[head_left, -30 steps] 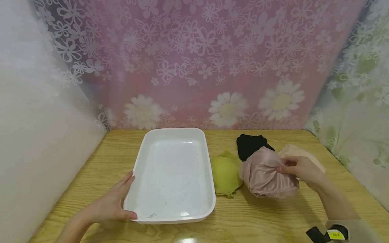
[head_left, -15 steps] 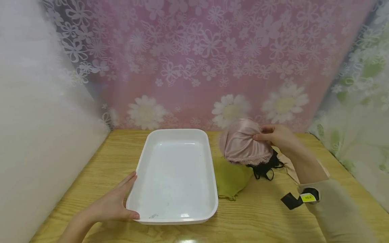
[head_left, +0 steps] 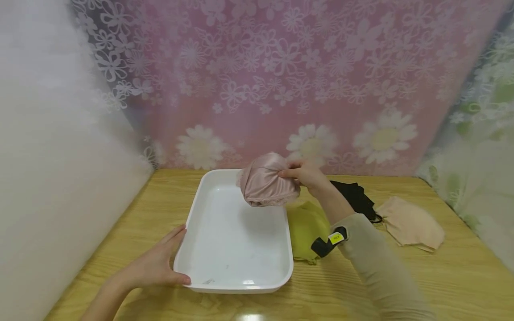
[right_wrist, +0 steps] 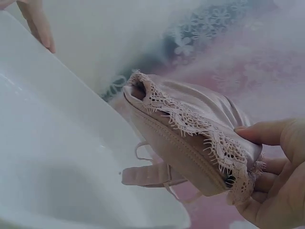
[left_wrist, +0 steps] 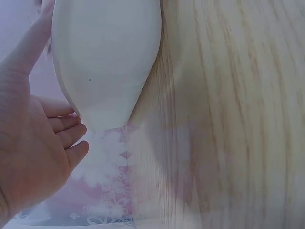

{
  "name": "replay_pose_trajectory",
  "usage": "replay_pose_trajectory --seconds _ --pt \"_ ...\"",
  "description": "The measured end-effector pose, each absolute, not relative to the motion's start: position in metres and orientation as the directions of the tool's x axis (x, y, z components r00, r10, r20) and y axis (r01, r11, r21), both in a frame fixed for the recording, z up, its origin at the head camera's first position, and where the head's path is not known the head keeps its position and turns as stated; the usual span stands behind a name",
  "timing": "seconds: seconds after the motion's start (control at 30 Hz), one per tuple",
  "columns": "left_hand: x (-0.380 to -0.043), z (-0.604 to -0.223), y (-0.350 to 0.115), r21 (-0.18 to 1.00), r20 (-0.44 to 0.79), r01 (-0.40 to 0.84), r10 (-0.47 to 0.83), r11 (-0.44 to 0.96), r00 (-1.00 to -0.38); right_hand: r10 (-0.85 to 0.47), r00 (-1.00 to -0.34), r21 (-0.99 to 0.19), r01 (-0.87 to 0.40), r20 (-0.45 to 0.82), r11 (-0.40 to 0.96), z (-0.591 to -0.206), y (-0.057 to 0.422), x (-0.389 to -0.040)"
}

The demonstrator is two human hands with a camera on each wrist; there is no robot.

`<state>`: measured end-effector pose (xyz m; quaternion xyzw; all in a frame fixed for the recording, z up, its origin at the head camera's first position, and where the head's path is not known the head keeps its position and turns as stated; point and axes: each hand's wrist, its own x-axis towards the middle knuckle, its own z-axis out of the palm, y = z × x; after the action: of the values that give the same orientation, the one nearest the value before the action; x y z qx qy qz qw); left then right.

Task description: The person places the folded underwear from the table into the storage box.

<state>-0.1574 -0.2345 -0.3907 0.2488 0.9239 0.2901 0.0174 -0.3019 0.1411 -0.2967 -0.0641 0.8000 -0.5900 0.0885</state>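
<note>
A pink satin bra (head_left: pixel 266 180) with lace edging, folded into a bundle, hangs over the far right part of the white tray (head_left: pixel 237 249). My right hand (head_left: pixel 307 174) pinches the bra by its right side, thumb on top. In the right wrist view, a strap end dangles from the bra (right_wrist: pixel 190 138) above the tray. My left hand (head_left: pixel 154 263) rests against the tray's near left corner, its thumb at the front rim and its fingers along the left side. The left wrist view has these fingers (left_wrist: pixel 71 131) extended against the tray's outer wall.
A yellow-green bra (head_left: pixel 307 227) lies right of the tray, partly behind the right sleeve. Black lace-trimmed underwear (head_left: pixel 355 198) and a beige folded garment (head_left: pixel 413 223) lie farther right on the wooden table (head_left: pixel 462 267). A flowered curtain (head_left: pixel 249 89) stands behind.
My right hand has lifted the pink bra off the pile and carried it left over the tray. The black and beige garments show more fully. My left hand stays at the tray's corner.
</note>
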Motion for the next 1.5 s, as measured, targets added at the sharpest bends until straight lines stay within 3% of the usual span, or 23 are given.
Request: replay_pose_trajectory --seconds 0.47,1.03,1.5 --pt "-0.161 -0.397 -0.240 0.601 0.128 0.503 0.546 0.621 -0.828 -0.123 -0.973 -0.953 0.156 -0.193 0.259 -0.327 0.061 -0.318" --pt "-0.168 -0.399 -0.240 0.614 0.128 0.513 0.565 0.601 -0.815 0.101 -0.947 -0.881 0.322 -0.306 0.347 -0.391 0.053 -0.346" --pt "-0.165 -0.395 -0.238 0.610 0.120 0.506 0.559 0.610 -0.820 0.109 -0.976 -0.824 0.218 -0.189 0.523 -0.377 0.059 -0.336"
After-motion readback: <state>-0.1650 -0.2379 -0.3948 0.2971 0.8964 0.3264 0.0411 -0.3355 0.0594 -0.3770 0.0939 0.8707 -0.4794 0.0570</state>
